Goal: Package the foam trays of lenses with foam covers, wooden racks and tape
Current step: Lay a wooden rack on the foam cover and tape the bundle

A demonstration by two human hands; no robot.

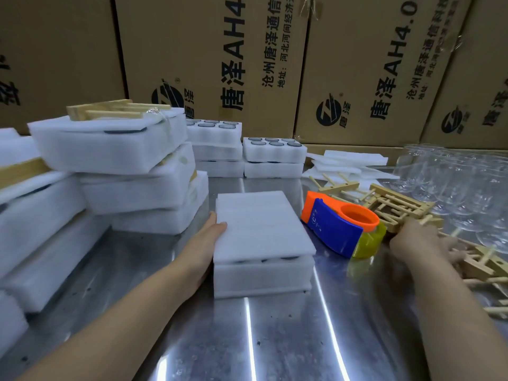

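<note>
There is one view, from a wide-angle camera worn on the person's head. It faces forward and down over the metal table (275, 339) toward the cardboard boxes (214, 50) stacked along the far side. It sits close: the left forearm (123, 312) and right forearm (445, 312) reach in from the bottom edge, and the covered foam tray (261, 279) lies near the middle.

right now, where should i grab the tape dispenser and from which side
Probably the blue body of the tape dispenser, from above: it lies flat on the table with that long face up and free, while the tape roll and wooden racks crowd its right end.
</note>
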